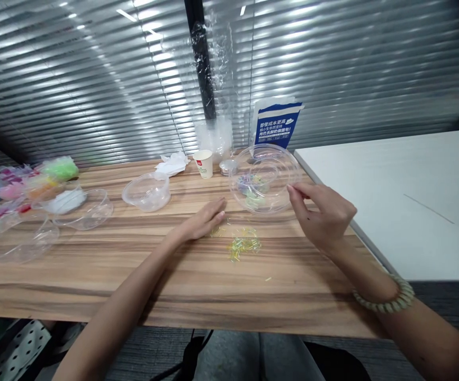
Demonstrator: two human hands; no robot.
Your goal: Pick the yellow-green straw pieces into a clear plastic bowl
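The right hand point(324, 214) has its fingers pinching a clear lid point(264, 179); the left hand point(206, 219) lies outstretched, with yellow pieces point(244, 245) uncollected on the counter point(197, 296).

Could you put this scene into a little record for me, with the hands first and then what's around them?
Right hand: pinches the rim of a clear round lid
Left hand: open, apparently resting on the wooden table
Nearest the left hand: scattered yellow bits
Back of table: paper cup, blue bag
Left of cup: clear bowl
Far left: colourful bundles
Right wrist: beaded bracelet
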